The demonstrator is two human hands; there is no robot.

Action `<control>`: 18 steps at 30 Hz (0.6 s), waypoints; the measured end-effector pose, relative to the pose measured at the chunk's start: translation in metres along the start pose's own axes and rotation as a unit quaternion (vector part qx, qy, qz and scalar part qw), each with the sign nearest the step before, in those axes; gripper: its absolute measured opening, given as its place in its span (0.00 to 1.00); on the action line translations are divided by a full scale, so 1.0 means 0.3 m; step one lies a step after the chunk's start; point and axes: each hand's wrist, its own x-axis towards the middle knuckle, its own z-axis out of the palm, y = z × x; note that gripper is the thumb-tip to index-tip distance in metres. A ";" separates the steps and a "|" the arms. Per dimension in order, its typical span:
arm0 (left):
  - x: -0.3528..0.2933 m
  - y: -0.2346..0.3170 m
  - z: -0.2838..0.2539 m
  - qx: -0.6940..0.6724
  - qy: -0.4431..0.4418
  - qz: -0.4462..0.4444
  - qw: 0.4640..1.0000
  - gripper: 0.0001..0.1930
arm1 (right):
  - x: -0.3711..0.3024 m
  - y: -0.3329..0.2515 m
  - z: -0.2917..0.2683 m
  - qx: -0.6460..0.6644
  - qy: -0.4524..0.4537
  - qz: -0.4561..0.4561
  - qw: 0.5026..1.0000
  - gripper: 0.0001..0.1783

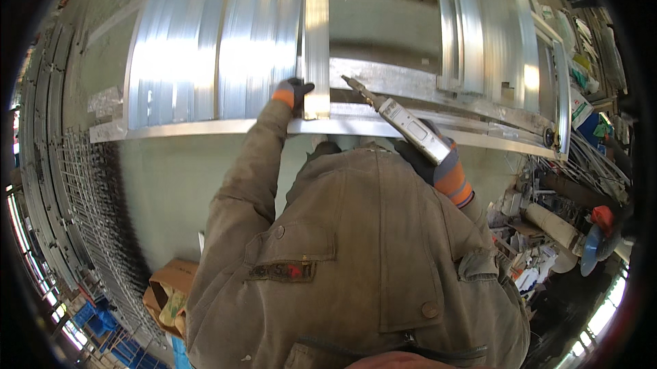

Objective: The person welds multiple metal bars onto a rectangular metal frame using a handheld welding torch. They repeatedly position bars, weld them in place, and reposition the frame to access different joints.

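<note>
My left hand [294,93], in a dark glove with an orange cuff, is closed at the left edge of a narrow upright metal strip [317,41], one finger lying across its face. Gripped in my right hand [438,164], gloved in the same dark and orange, is a silver, box-bodied welding gun [414,129]. Its slim dark nozzle points up and left, over the frame and apart from the strip. Both hands are at the near rail [226,127] of a long metal frame. Ribbed shiny metal panels [178,54] fill the frame's left part.
More ribbed panels [472,34] stand in the frame's right part. A wire mesh stack [102,198] and an open cardboard box [168,294] are at the left. Scrap and packaging [534,259] clutter the right, beside long metal rods [595,157].
</note>
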 end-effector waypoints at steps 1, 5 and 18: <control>0.016 0.019 -0.008 0.016 0.005 -0.007 1.000 0.37 | 0.000 0.009 0.003 0.011 -0.017 0.009 1.000 0.22; 0.015 0.073 -0.035 0.070 -0.003 -0.022 0.997 0.29 | 0.004 0.035 0.023 0.007 -0.059 0.064 0.996 0.21; 0.052 0.211 -0.118 0.252 -0.071 -0.102 0.960 0.34 | 0.152 0.204 0.052 0.001 -0.148 0.055 0.987 0.21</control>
